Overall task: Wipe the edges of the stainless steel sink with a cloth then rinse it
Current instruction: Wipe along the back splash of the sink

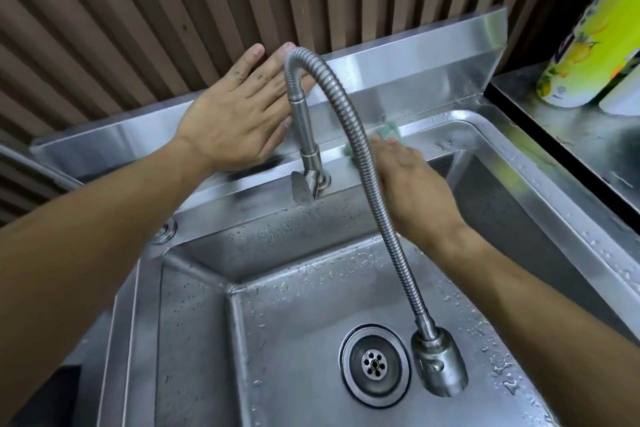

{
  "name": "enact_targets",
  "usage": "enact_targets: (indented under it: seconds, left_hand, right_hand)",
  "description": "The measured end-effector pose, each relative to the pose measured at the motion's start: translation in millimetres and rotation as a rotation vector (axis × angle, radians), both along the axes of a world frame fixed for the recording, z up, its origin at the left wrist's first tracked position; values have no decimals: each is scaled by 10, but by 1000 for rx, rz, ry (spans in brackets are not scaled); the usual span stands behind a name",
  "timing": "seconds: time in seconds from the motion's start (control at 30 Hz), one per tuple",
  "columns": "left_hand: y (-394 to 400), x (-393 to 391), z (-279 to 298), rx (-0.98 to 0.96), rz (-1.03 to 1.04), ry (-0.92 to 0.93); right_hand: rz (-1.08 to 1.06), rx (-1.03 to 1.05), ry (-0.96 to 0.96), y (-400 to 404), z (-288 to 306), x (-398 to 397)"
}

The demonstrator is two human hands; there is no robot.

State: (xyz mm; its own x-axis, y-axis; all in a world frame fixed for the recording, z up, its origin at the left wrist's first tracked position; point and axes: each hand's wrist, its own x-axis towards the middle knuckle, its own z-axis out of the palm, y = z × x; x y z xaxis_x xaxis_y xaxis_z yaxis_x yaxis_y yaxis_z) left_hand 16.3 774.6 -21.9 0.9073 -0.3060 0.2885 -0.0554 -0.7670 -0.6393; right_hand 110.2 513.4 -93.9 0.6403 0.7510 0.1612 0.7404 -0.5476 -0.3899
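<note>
1. Fingers of our right hand [412, 191] lie flat and pressed on a green cloth [386, 135], which sits on the back ledge of the stainless steel sink [554, 163], just right of the tap; only a corner of the cloth shows past the fingertips. The hand looks blurred, so we judge a wipe stroke along that edge is under way.
2. Our left hand [235, 114] is spread wide, holding nothing, palm against the steel backsplash [415, 59] behind the tap, probably for balance.
3. Step in hand: wiping the rear edge. The right and front rims carry water drops and look unwiped, so we judge rinsing is some way off.
4. Next we would slide the cloth toward the right rear corner, then down the right rim, keeping flat pressure.
5. In the way: the flexible tap hose [360, 156] arches across our right wrist, its spray head [438, 364] hanging by the drain [374, 362]. A yellow-green printed roll [581, 45] stands on the neighbouring counter, near the corner.
</note>
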Motion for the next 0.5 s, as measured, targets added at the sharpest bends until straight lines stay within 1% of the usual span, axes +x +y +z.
enact_targets:
  seconds: [0.07,0.13,0.2,0.33,0.4,0.43,0.5]
  left_hand:
    - [-8,-3,-1,-15,7,15]
    - [-12,4,-4,-19,1,17]
    - [-7,12,-7,-17,-6,12]
    - [-29,15,-10,-2,-2,20]
    - [-37,31,-7,15,-1,25]
    - [-37,45,1,16,-11,19]
    - [-26,70,44,0,-55,16]
  right_hand:
    - [-49,40,-21,-41,-60,-4]
    - [-42,68,-63,11,-99,-23]
    - [37,44,-80,126,-159,-72]
    - [224,51,4,255,-150,-110]
    - [288,10,-42,209,-59,-35]
    - [307,-26,-61,179,-16,9]
    - [300,-29,-26,166,55,66]
